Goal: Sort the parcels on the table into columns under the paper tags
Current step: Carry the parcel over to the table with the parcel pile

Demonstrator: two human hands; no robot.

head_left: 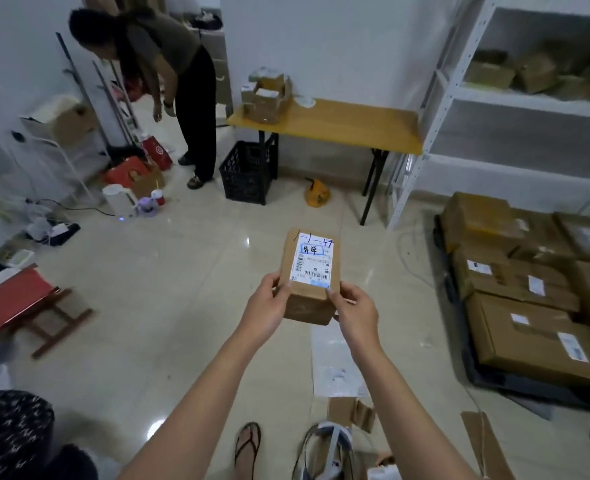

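Parcel in hand, worktop ahead

Both hands clasp a labelled parcel by its near end, long axis toward twelve o'clock; the worktop lies beyond.

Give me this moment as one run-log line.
left hand: holding parcel | right hand: holding parcel | label up | table: ahead, not reached
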